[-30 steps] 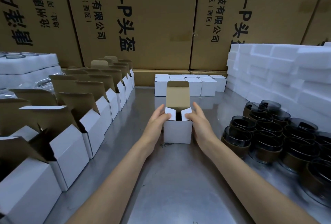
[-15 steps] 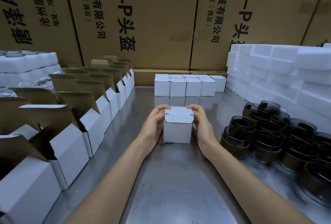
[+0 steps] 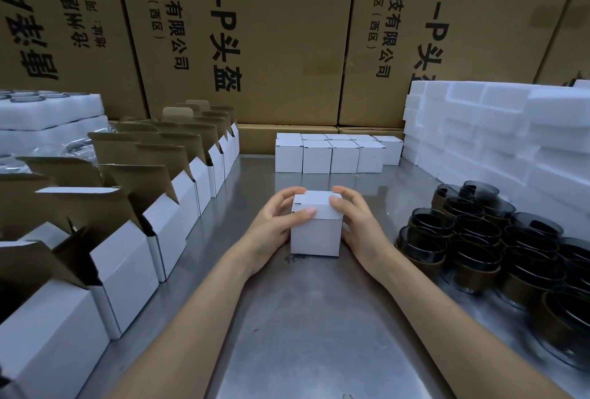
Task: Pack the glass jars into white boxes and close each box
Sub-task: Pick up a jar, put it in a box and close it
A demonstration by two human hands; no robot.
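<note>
Head view: a closed white box (image 3: pixel 316 232) stands on the metal table (image 3: pixel 319 334). The left hand (image 3: pixel 274 223) and right hand (image 3: pixel 357 223) grip its sides, thumbs on the lid. Its contents are hidden. Right of it, glass jars (image 3: pixel 479 239) cluster, the nearest blurred and cut off.

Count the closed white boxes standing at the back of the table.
5 front faces show in the closed boxes, side by side at the table's far edge below the brown cartons. Tops suggest a second row behind, so more may be hidden.
</note>
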